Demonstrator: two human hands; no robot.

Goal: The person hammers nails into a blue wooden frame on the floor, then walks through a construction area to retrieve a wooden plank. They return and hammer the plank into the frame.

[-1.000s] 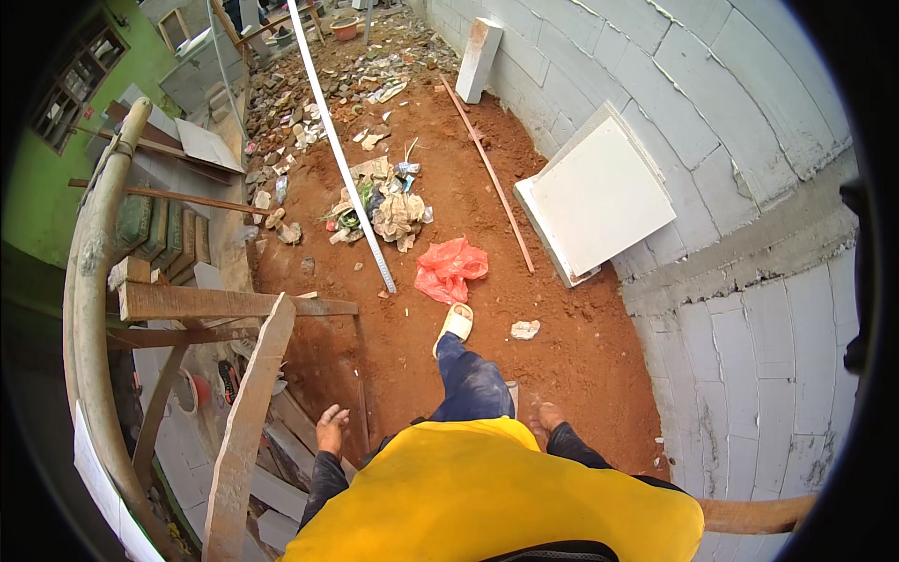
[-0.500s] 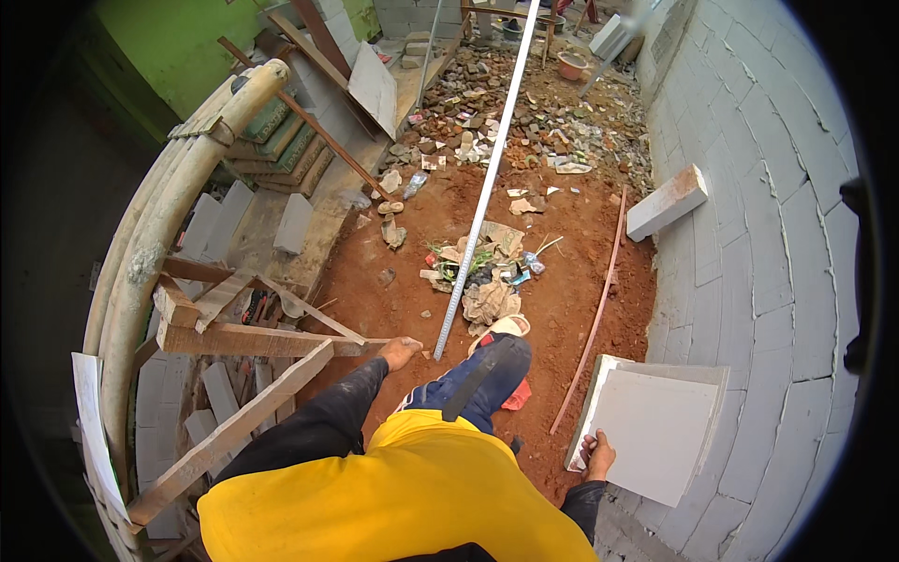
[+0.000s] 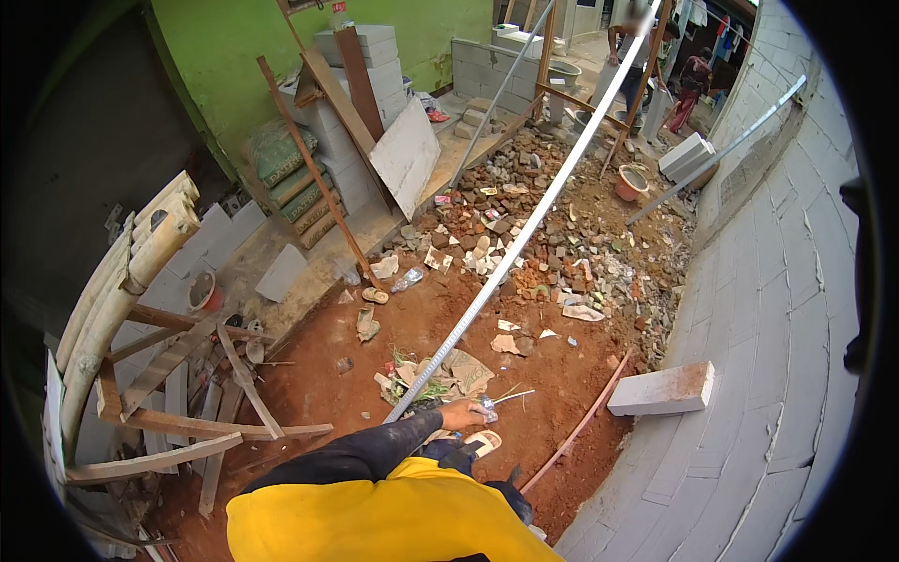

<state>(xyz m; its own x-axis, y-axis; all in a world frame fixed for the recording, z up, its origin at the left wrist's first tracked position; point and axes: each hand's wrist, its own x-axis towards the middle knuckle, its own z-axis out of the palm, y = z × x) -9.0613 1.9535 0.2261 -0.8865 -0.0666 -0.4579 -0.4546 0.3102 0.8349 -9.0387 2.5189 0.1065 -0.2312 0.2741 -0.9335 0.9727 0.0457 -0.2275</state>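
The left hand (image 3: pixel 464 414) looks to be on a grabbing step, with its fingers at a small, clear, crinkly plastic piece (image 3: pixel 488 408) beside torn brown paper (image 3: pixel 470 373) (I cannot tell if they grip it), and the right hand is out of sight. Lifting it calls for a snug pinch, minding the long, straight white pole (image 3: pixel 513 258) by the black sleeve (image 3: pixel 370 445). Bare red dirt (image 3: pixel 538 417) gives room rightward, up to the thin, reddish strip (image 3: pixel 582 417).
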